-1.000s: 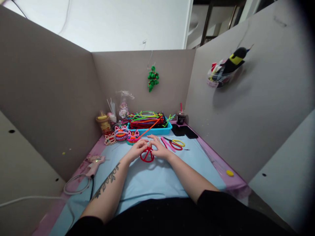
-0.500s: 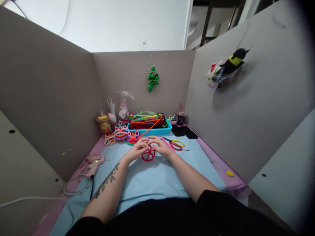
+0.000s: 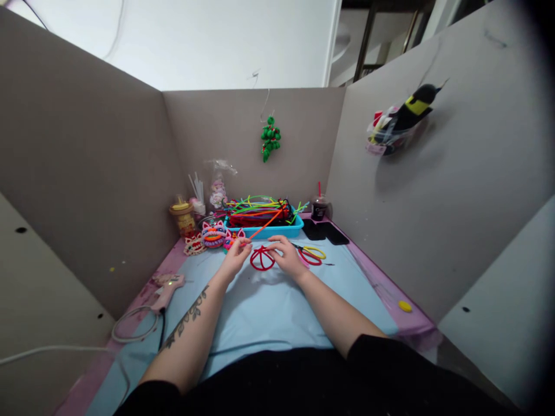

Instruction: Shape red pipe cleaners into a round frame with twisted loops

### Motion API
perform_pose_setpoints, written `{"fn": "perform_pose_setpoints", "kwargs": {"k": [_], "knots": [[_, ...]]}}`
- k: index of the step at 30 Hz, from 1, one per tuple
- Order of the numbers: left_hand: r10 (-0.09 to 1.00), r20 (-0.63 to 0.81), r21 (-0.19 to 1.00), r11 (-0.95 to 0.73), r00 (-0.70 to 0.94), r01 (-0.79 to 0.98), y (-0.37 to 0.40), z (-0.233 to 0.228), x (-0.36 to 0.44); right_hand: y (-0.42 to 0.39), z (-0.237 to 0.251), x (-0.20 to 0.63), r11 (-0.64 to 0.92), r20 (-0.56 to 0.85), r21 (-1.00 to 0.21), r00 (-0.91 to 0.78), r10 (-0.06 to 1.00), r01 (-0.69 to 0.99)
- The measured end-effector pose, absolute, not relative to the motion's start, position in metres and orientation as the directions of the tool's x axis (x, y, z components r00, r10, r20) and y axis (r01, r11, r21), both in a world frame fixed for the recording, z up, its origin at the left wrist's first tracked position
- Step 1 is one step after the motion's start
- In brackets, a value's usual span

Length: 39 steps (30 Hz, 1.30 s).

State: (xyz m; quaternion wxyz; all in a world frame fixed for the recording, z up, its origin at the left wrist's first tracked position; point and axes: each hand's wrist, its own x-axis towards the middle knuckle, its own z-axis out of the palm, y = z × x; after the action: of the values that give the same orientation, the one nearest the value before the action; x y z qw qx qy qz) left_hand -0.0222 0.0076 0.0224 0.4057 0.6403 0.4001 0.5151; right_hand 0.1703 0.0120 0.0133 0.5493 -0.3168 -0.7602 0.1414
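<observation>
A red pipe-cleaner frame (image 3: 262, 268), a ring with curved ribs meeting at the top, is between my hands above the blue cloth. My right hand (image 3: 286, 255) pinches its upper right edge with the thumb and fingers. To the left of it, apart from the frame, my left hand (image 3: 235, 258) has its fingertips drawn together; anything in them is too small to make out. An orange pipe cleaner (image 3: 271, 221) slants from the tray down behind the left fingertips. Scissors (image 3: 311, 254) with yellow and red handles lie right of my right hand.
A blue tray (image 3: 281, 233) full of coloured pipe cleaners stands at the back. Finished animal-face pieces (image 3: 213, 236) sit left of it, by a lidded cup (image 3: 182, 215). A pink glue gun (image 3: 168, 290) with its cable lies left. Black phone-like slabs (image 3: 323, 231) lie right. Grey panels enclose the table.
My left hand has come off the red frame and moved left. The frame has risen slightly and tipped, now held by my right hand alone.
</observation>
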Motion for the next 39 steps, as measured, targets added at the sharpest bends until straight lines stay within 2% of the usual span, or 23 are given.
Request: {"fn": "perform_pose_setpoints", "kwargs": {"k": [4,8,15,20,23,26,29,32,35,39], "knots": [[0.885,0.427,0.882,-0.453,0.186,0.131,0.010,0.020,-0.022,0.011,0.013,0.171,0.767,0.843,-0.456,-0.056,0.534,0.450],[0.878,0.409,0.883,-0.449,0.248,0.135,0.007,0.019,-0.020,0.008,0.012,0.169,0.768,0.864,-0.422,-0.045,0.502,0.481],[0.853,0.359,0.897,-0.427,0.379,0.112,-0.002,0.026,-0.017,0.008,0.008,0.166,0.749,0.830,-0.447,-0.085,0.551,0.488],[0.846,0.310,0.923,-0.377,0.434,0.076,-0.005,0.029,-0.018,0.009,0.006,0.166,0.723,0.773,-0.530,-0.099,0.627,0.444],[0.853,0.299,0.930,-0.360,0.428,0.069,-0.003,0.027,-0.018,0.009,0.007,0.166,0.719,0.764,-0.550,-0.091,0.639,0.425],[0.888,0.323,0.936,-0.350,0.328,0.024,0.002,0.022,-0.018,0.009,0.009,0.166,0.703,0.772,-0.565,-0.025,0.635,0.432],[0.946,0.275,0.962,-0.271,0.174,-0.045,0.005,0.017,-0.015,0.010,0.011,0.167,0.676,0.773,-0.600,0.093,0.628,0.428],[0.972,0.120,0.992,-0.108,0.201,-0.068,0.002,0.015,-0.010,0.009,0.010,0.166,0.659,0.764,-0.627,0.158,0.626,0.416],[0.957,0.018,0.994,0.014,0.290,-0.107,-0.002,0.015,-0.005,0.006,0.008,0.161,0.645,0.738,-0.652,0.140,0.660,0.400],[0.978,-0.016,0.958,0.075,0.209,-0.278,-0.001,0.016,-0.005,0.004,0.006,0.155,0.649,0.722,-0.656,0.070,0.688,0.384]]}}
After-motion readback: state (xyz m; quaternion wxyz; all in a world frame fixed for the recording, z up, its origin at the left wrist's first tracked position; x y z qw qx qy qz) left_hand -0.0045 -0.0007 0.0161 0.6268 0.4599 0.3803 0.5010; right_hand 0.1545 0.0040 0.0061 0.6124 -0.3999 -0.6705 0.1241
